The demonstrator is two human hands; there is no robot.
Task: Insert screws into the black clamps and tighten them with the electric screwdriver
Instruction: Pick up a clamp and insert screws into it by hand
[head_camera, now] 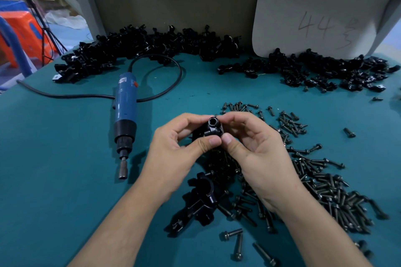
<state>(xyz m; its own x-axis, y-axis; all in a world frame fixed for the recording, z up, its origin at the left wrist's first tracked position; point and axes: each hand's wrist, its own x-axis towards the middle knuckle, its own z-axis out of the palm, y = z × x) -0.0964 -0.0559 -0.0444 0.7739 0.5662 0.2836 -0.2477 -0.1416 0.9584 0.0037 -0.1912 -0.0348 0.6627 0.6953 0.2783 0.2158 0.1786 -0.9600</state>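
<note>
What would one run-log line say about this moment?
left hand: grips clamp | right hand: grips clamp | screwdriver: lying on table, untouched | screws: loose on table

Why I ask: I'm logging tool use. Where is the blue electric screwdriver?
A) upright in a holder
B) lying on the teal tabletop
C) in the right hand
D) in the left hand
B: the blue electric screwdriver lies on the teal tabletop while the left hand and right hand both hold a small black clamp.

teal table [65,158]; blue screwdriver [125,102]; black clamps [152,47]
</note>
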